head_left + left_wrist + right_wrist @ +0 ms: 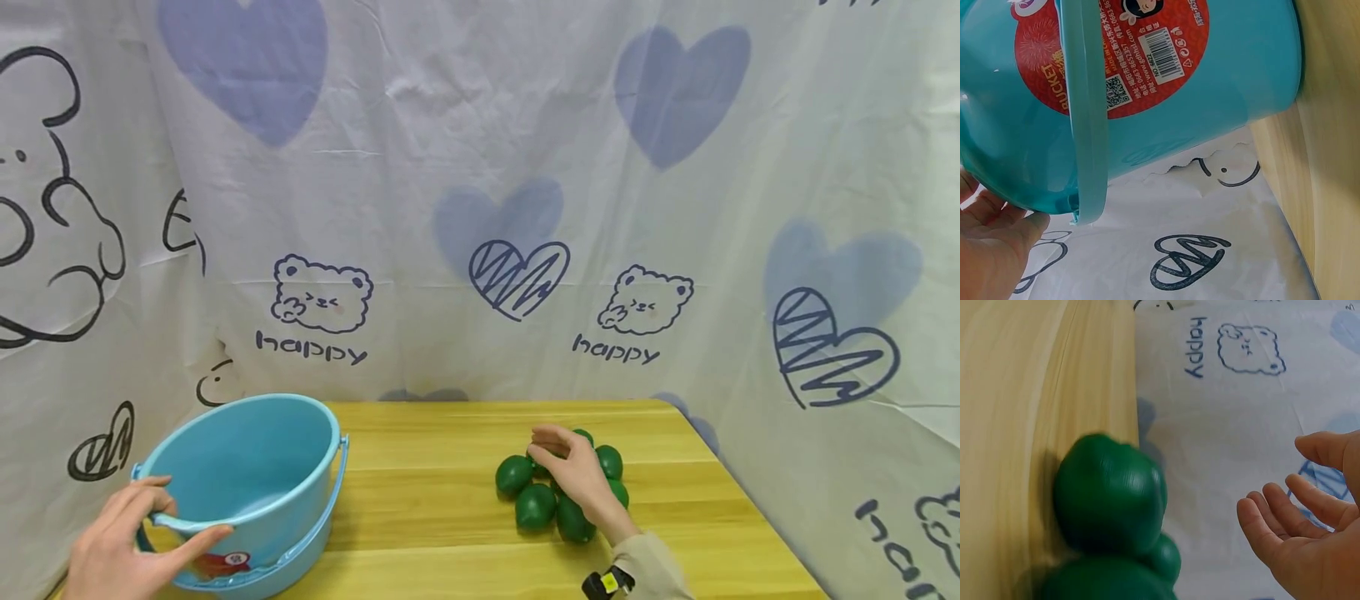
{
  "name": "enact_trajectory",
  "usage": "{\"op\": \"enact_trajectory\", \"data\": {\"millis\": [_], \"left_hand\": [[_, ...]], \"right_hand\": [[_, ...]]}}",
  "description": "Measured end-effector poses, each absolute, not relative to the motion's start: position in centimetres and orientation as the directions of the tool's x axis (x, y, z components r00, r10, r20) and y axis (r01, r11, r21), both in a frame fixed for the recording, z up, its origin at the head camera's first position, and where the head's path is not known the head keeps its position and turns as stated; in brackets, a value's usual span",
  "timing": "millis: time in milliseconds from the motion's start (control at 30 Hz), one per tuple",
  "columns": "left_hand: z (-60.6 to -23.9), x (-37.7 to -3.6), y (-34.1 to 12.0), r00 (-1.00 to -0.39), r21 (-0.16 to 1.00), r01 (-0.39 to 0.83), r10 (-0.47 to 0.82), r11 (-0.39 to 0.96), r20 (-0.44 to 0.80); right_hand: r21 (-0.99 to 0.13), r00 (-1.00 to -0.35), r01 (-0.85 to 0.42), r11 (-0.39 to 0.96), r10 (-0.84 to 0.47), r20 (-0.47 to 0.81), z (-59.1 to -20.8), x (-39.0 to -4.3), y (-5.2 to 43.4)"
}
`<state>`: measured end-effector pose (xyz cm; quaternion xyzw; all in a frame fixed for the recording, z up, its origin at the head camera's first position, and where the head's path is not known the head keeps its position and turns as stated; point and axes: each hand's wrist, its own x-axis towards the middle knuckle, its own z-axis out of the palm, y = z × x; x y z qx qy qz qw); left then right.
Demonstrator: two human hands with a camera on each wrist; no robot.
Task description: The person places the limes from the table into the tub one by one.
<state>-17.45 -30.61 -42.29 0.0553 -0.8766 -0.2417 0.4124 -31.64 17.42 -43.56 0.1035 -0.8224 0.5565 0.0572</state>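
Note:
On the left of the head view stands a light blue plastic bucket (pixel 300 508), its opening facing up and its handle hanging down the right side. My left hand (pixel 127 533) grips its near rim, thumb outside and fingers over the edge. A red round label (pixel 1141 69) with a barcode shows on the bucket's wall in the left wrist view. Several glossy dark green limes (pixel 536 507) lie clustered on the table at the right. Over them hovers my right hand (pixel 577 471), fingers loosely bent and nothing in them. The right wrist view shows that hand (pixel 1310 519) apart from the nearest lime (pixel 1110 494).
A yellow wood-grain table (pixel 420 483) carries everything. Behind it and at both sides hangs a white cloth (pixel 420 208) printed with hearts and bears. A dark band with a yellow piece (pixel 609 582) sits at my right wrist, by a beige sleeve (pixel 648 567).

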Motion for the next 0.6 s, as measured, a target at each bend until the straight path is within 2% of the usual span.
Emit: {"op": "enact_trajectory", "data": {"millis": [133,367,600], "left_hand": [[-42.2,-17.5,-30.5,-0.654,0.468,0.1,-0.296,0.878,0.696],[-42.2,-17.3,-30.7,-0.688,0.468,0.09,-0.284,0.879,0.668],[-42.2,-17.3,-30.9,-0.69,0.462,0.105,-0.27,0.88,0.672]], "right_hand": [[-0.901,-0.979,-0.202,0.385,-0.06,0.194,-43.9,-31.6,19.2],[-0.869,-0.977,-0.188,0.457,0.004,0.213,-44.6,-31.7,22.1],[-0.861,-0.976,-0.167,0.48,0.046,0.214,-44.9,-31.8,24.1]]}}
